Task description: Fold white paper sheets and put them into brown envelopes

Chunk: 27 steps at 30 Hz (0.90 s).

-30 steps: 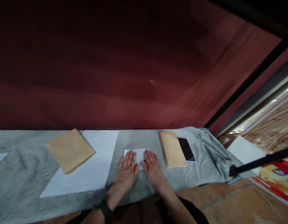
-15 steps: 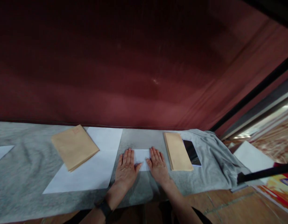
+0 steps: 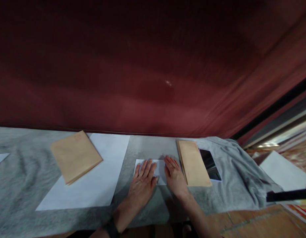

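Observation:
A small folded piece of white paper (image 3: pixel 160 171) lies flat on the grey cloth, partly covered by my hands. My left hand (image 3: pixel 143 181) rests palm down across its left part, fingers stretched and spread. At the paper's right edge lies my right hand (image 3: pixel 175 177), its fingers stretched out close together and the thumb partly hidden. Just beyond it is a stack of narrow brown envelopes (image 3: pixel 194 163). A second stack of squarer brown envelopes (image 3: pixel 75 157) sits to the left, on top of large white paper (image 3: pixel 93 195).
A dark-screened phone (image 3: pixel 210 165) lies against the right envelope stack. Grey cloth (image 3: pixel 153 145) covers the long surface and bunches up at the right. A dark red panel (image 3: pixel 143 109) stands behind it. A black bar (image 3: pixel 289 195) crosses at the lower right, near a white box (image 3: pixel 284 170).
My left hand now lies further in on the small paper, leaving its left corner showing, with fingers more spread. My right hand sits at the paper's right edge. The view has shifted slightly.

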{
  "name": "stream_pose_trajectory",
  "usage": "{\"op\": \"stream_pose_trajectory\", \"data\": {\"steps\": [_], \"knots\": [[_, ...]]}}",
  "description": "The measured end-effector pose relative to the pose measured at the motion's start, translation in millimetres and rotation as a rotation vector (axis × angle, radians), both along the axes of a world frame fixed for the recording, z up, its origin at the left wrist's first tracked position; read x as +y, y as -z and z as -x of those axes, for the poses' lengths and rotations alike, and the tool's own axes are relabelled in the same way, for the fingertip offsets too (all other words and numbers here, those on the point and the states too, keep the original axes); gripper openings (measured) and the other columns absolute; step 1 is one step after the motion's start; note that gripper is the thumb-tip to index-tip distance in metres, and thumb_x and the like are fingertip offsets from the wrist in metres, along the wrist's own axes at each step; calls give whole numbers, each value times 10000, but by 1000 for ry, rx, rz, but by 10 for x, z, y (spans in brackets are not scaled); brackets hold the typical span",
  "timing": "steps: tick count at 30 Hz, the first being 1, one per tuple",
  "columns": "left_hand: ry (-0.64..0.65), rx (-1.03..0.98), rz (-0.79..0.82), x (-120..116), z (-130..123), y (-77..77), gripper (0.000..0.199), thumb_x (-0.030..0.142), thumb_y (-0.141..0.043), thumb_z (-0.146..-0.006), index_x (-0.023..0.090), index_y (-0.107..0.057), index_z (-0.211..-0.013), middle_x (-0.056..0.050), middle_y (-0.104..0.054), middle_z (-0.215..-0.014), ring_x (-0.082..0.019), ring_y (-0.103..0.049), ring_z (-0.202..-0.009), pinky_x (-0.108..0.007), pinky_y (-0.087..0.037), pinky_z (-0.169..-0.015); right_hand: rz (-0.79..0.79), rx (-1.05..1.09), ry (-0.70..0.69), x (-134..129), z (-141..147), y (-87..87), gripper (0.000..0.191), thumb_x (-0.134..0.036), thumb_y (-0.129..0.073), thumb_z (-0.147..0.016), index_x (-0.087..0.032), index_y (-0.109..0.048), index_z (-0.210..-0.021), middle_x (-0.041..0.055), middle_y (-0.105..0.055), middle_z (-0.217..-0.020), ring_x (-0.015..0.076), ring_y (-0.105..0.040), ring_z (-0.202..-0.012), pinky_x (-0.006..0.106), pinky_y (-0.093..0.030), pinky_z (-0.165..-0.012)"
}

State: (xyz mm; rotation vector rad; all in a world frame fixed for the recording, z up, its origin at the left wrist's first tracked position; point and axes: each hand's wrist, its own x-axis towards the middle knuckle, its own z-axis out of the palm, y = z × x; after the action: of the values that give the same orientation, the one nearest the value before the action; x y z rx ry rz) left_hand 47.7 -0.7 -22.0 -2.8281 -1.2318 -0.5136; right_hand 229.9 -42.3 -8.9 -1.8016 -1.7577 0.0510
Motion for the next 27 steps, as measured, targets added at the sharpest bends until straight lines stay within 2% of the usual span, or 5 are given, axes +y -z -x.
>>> {"op": "stream_pose_trajectory", "data": {"steps": [3,7,13,20,27], "knots": [[-14,21,-9,22,-24,41,560,360,-385,-1002,163,-421,-1525,-132,-414,-1597,-311,-331,-1500,-566,-263,-1214,56,69,-104,-103,162,-58,457,-281,-341,-1059,-219,-507,-1480,72,-553,-1492,197,-504,-1389,426,-450,-1151],[18,66,-30,31,5,73,600,230,-389,-952,140,-384,-1545,-138,-358,-1625,-299,-304,-1513,-547,-220,-1234,85,-52,-226,-241,352,-57,554,-339,-345,-1069,-185,-270,-1596,75,-385,-1608,213,-362,-1486,471,-295,-1243],[-20,30,-42,42,48,10,572,269,-354,-981,126,-393,-1534,-139,-417,-1593,-270,-353,-1494,-502,-226,-1238,88,-145,-124,-202,221,23,541,-386,-370,-1071,-160,-362,-1563,101,-394,-1596,239,-356,-1490,463,-255,-1251],[-71,11,-47,64,87,-15,635,486,-350,-1013,87,-440,-1498,-189,-442,-1564,-299,-398,-1467,-522,-273,-1215,86,-247,-63,-114,121,125,565,-380,-390,-1060,-155,-335,-1575,112,-383,-1600,256,-372,-1481,469,-275,-1234],[-144,24,-75,54,108,-10,669,557,-389,-996,109,-478,-1485,-200,-431,-1568,-335,-414,-1453,-526,-320,-1184,90,-337,13,-58,56,148,572,-412,-363,-1069,-158,-324,-1580,98,-364,-1613,261,-387,-1471,455,-270,-1225]]}}
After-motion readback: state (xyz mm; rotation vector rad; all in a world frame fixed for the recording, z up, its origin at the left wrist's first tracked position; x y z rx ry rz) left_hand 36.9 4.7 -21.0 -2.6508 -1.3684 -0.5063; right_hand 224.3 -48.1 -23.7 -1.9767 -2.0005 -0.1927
